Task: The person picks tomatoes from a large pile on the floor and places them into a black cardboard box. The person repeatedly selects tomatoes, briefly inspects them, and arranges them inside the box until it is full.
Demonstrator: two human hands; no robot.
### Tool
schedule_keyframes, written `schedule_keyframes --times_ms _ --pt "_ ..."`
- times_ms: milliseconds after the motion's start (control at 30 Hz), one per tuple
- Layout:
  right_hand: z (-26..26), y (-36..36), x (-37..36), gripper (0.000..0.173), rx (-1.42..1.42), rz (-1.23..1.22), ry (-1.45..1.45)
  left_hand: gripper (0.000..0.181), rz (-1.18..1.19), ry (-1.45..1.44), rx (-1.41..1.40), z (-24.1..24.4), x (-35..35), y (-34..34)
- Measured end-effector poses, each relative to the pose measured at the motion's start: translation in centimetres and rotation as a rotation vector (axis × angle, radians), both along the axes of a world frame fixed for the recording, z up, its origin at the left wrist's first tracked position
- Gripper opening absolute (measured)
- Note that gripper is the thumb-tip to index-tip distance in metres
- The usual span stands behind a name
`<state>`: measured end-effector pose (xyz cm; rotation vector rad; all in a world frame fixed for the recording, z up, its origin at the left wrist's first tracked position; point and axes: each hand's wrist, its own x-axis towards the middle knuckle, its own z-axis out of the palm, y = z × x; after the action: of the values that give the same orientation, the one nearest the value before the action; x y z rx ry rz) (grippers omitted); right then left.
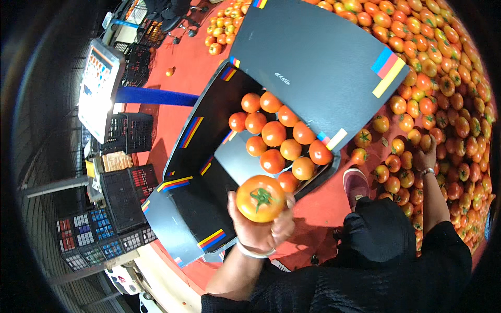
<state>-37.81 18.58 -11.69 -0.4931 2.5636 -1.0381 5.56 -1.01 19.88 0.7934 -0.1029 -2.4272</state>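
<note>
My left hand (260, 229) holds an orange-yellow tomato (261, 198) with a green stem, over the near edge of an open black cardboard box (207, 117) with coloured stripes. Inside the box, several red and orange tomatoes (274, 134) lie together at the right end, and part of its grey bottom shows at the left. My right hand (426, 154) reaches into the large heap of tomatoes (462, 117) at the right, its fingers at a tomato (425, 143). Whether it grips that tomato is hard to tell.
A bright screen (96, 92) on a blue post (156, 96) stands beyond the box. Black plastic crates (125, 195) are stacked at the left. The open box flap (313, 66) extends towards the heap. Another person's legs (168, 11) show at the top. Loose tomatoes lie near my shoe (356, 186).
</note>
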Motion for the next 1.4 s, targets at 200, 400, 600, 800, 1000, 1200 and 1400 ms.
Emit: schedule_keyframes --times_ms 200,400,600,800,1000,1200,1400 --pt "-3.4 2.9 -3.5 0.07 -0.421 -0.018 -0.702 0.047 0.238 -1.108 -0.494 -9.7 8.4 -10.6" --pt "-3.2 2.4 0.3 0.067 -0.343 -0.157 -0.576 0.058 0.102 -1.862 -0.938 -21.3 12.3 -17.1" --pt "2.8 0.4 1.8 0.033 -0.644 -0.217 -0.896 0.048 -0.027 -1.438 -0.892 -22.6 11.1 -17.0" --pt "14.6 -7.1 6.0 0.07 -1.219 0.33 -1.758 0.068 -0.104 -1.456 -0.957 -14.1 7.0 -15.3" --pt "25.3 -12.0 12.8 0.082 -0.836 0.855 -0.713 0.081 -0.343 -0.576 -0.924 1.8 -5.7 -2.2" --pt "25.2 -10.8 11.1 0.047 -0.651 1.163 -0.237 0.085 -0.447 -0.356 -0.393 2.5 -5.9 -0.2" --pt "6.8 0.6 -2.9 0.033 0.099 0.18 -0.001 0.068 -0.014 -0.201 -0.442 -0.1 4.4 -2.5"
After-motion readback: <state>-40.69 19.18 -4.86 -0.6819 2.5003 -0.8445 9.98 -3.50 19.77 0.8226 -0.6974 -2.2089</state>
